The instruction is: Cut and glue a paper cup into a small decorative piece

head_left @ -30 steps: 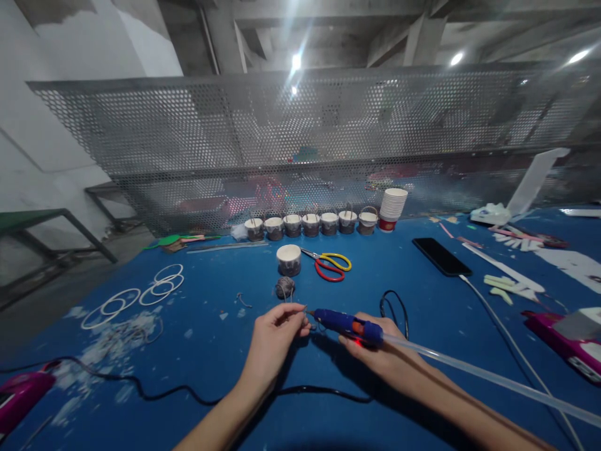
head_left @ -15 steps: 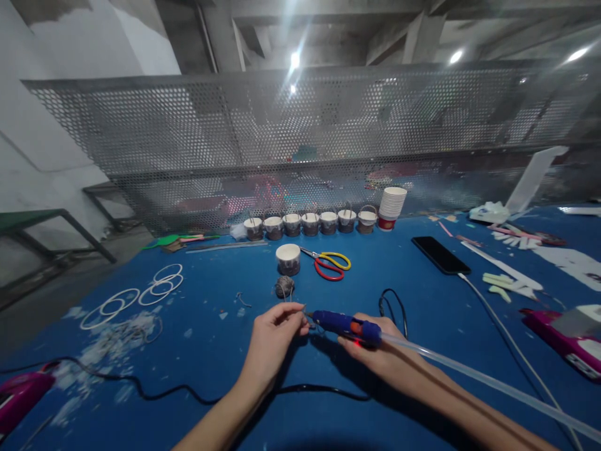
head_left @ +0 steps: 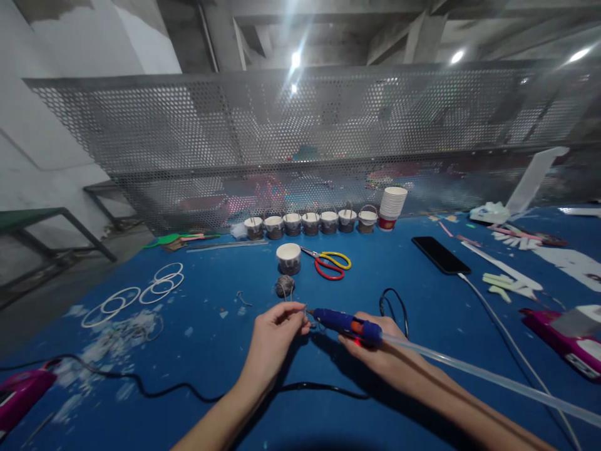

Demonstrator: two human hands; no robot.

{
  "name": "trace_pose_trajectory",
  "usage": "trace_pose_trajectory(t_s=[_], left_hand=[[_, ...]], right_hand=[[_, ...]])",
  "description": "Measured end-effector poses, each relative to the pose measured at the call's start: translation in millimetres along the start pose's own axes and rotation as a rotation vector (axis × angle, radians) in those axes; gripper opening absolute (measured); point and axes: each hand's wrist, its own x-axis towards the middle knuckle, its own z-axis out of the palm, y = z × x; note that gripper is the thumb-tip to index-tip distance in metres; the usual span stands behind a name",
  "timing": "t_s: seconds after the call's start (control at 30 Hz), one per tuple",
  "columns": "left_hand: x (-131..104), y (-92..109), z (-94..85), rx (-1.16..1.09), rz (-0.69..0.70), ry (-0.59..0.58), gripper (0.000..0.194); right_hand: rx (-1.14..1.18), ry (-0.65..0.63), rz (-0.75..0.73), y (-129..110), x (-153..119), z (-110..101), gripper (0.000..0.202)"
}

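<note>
My right hand [head_left: 375,347] is wrapped round a blue hot glue gun [head_left: 345,324] with a red light glowing on it. A long clear glue stick [head_left: 451,360] runs out of its back end. My left hand [head_left: 278,332] is closed in a pinch on a thin grey cord, and the gun's nozzle is right at those fingertips. Just beyond lies a ball of grey cord [head_left: 284,286], with strands leading toward my left hand. Behind the ball stands a paper cup [head_left: 288,259] with a grey wrapped side. Scissors [head_left: 331,263] with red and yellow handles lie beside the cup.
Several small cups with handles [head_left: 310,224] stand in a row before a perforated metal screen [head_left: 300,125]. A cup stack [head_left: 392,208] ends the row. White rings [head_left: 162,285] and scraps lie left; a phone [head_left: 440,255] lies right. A black cable [head_left: 188,389] crosses the front.
Almost nothing differs. Both hands keep their places, with the glue gun's nozzle still at my left fingertips; the view has shifted only very slightly.
</note>
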Motion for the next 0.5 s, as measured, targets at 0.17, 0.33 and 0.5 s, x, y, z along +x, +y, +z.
trace_pose_trajectory(t_s=[0.17, 0.33, 0.5], left_hand=[[-0.1, -0.6, 0.1, 0.001, -0.004, 0.003, 0.02], [1.6, 1.6, -1.4, -0.021, -0.011, 0.033, 0.021], [3.2, 3.2, -1.6, -0.064, -0.047, 0.055, 0.022]], right_hand=[[0.04, 0.003, 0.04, -4.0, 0.2, -0.7, 0.026], [0.08, -0.062, 0.104, -1.6, -2.6, -6.8, 0.023], [0.095, 0.009, 0.229, 10.8, 9.8, -13.9, 0.032]])
